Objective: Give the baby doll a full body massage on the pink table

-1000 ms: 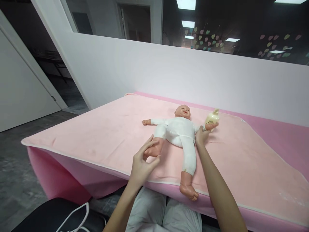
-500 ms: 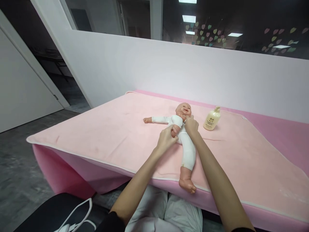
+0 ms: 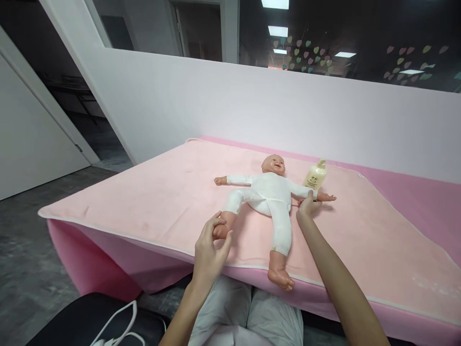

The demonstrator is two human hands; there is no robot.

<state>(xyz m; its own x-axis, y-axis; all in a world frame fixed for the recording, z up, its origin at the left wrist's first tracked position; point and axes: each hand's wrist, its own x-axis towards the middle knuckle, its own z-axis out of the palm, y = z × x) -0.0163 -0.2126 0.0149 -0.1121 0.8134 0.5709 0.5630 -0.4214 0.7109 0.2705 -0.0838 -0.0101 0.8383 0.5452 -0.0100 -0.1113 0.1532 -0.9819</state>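
Observation:
A baby doll (image 3: 271,192) with a white cloth body lies on its back on the pink blanket (image 3: 162,192), head toward the wall. My left hand (image 3: 212,242) is curled around the doll's bare foot on the left side, thumb and fingers on either side of it. At the doll's outstretched arm on the right, my right hand (image 3: 309,206) grips the wrist from below, its fingers partly hidden. The doll's other leg lies straight, its foot at the table's front edge. Just behind my right hand stands a pale yellow pump bottle (image 3: 315,176).
A white wall (image 3: 223,101) with a window above it rises behind the table. At the lower left, a black chair (image 3: 82,319) holds a white cable (image 3: 131,317). A white door (image 3: 36,129) stands at the far left.
My left hand has moved left and nearer with the doll's foot, unfolding that leg. My right hand has moved right with the doll's hand, and that arm now stretches out sideways.

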